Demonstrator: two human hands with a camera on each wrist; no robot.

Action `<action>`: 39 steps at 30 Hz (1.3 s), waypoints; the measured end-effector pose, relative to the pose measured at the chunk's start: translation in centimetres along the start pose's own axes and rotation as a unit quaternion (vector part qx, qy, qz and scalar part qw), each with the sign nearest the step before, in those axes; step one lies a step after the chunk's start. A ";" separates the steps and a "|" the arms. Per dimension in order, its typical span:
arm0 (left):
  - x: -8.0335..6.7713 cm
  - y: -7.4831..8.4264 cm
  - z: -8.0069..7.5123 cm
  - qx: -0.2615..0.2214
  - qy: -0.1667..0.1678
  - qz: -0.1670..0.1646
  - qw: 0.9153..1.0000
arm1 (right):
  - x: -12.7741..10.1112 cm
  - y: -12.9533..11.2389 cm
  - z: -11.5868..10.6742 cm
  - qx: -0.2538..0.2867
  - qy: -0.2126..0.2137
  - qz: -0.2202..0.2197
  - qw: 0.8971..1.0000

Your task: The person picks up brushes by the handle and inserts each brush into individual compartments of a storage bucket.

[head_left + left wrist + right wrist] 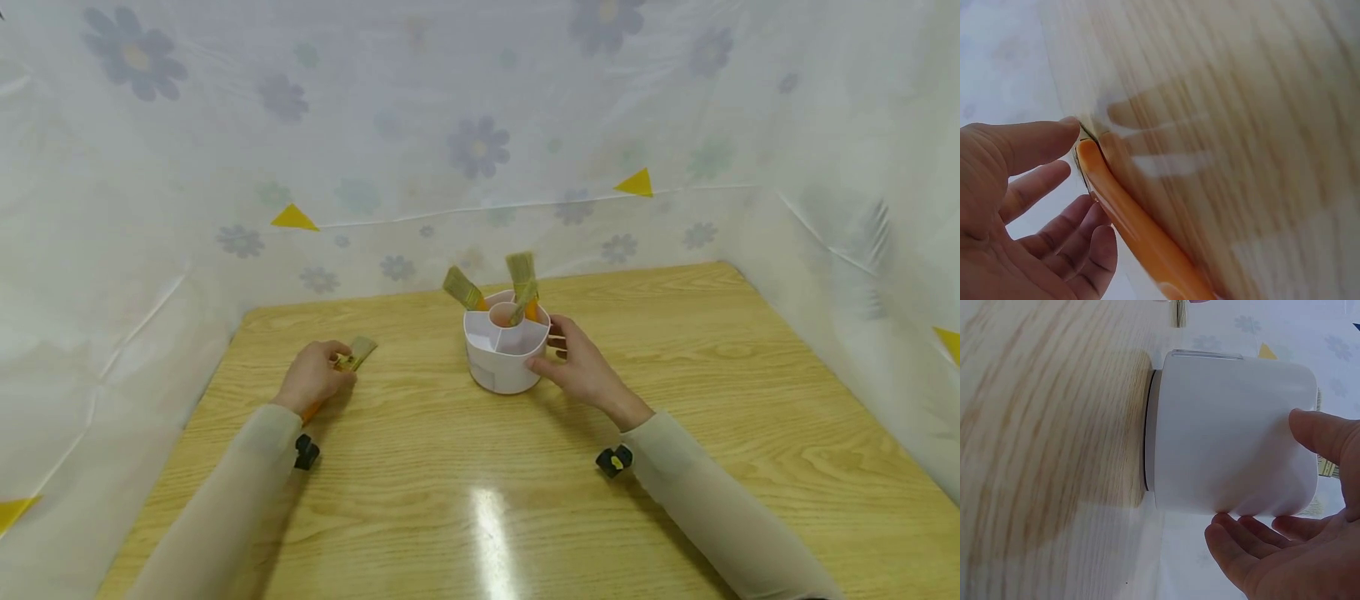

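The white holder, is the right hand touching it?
Touching. The right wrist view shows the thumb and fingertips of the right hand pressed against the white holder's side; the head view shows that hand wrapped round it too.

White holder (pixel 501 360); orange-handled brushes (pixel 462 289) with tan bristles; light wood-grain table (pixel 675 375); white sheeting (pixel 225 125) bearing grey-blue flowers and yellow triangles at 12 o'clock.
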State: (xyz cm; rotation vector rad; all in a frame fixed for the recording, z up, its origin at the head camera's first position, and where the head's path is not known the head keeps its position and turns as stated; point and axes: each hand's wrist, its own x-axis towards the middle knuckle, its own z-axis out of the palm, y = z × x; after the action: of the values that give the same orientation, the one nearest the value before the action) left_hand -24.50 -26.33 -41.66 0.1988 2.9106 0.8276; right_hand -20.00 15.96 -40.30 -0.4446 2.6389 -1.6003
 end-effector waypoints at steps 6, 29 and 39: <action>0.0 0.0 -0.1 0.011 -0.007 -0.005 1.000 | 0.0 0.0 0.0 0.001 0.000 0.003 1.000; 0.4 -0.4 -0.3 0.056 -0.008 0.001 0.998 | 0.0 -0.2 0.0 -0.009 0.002 0.006 1.000; 0.4 -0.6 -0.4 0.047 -0.022 0.014 0.999 | 0.0 0.1 0.0 -0.008 -0.002 0.012 1.000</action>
State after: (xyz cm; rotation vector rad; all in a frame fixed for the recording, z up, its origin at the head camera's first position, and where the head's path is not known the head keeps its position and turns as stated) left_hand -24.97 -26.98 -41.63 0.2639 2.9140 0.6814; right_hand -20.06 15.99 -40.37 -0.4139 2.6453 -1.5701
